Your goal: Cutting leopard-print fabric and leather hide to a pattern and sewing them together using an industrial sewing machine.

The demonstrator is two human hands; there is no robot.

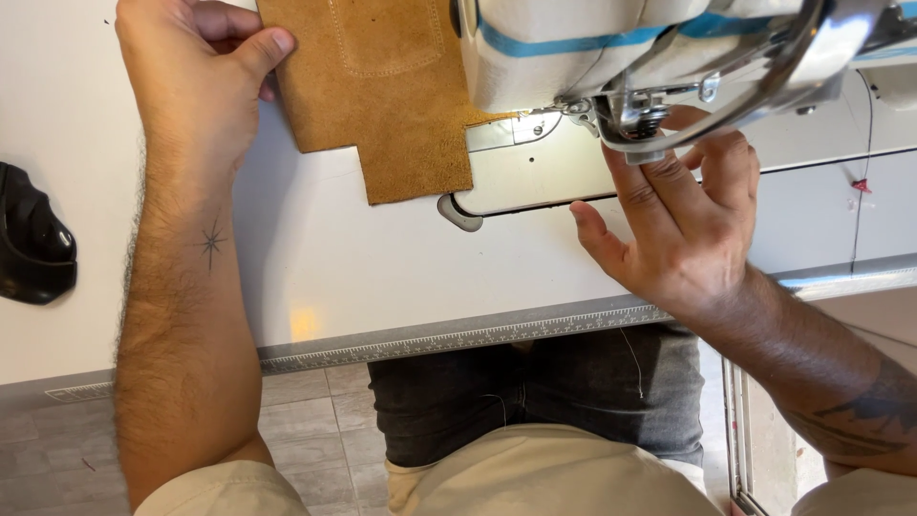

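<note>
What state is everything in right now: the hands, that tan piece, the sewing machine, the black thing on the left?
Left hand: fingers gripping the tan suede piece.
Tan suede piece: flat on the table, one edge under the machine.
Right hand: open, fingers up at the machine's metal guard.
Black object: lying untouched.

White sewing table (pixel 382 268): tan suede piece (pixel 382 105), sewing machine (pixel 592 48), perhaps a black shoe (pixel 33 244).

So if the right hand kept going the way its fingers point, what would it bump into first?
Probably the metal guard under the sewing machine head; the right hand has its fingertips right there already, though depth is hard to judge.
</note>
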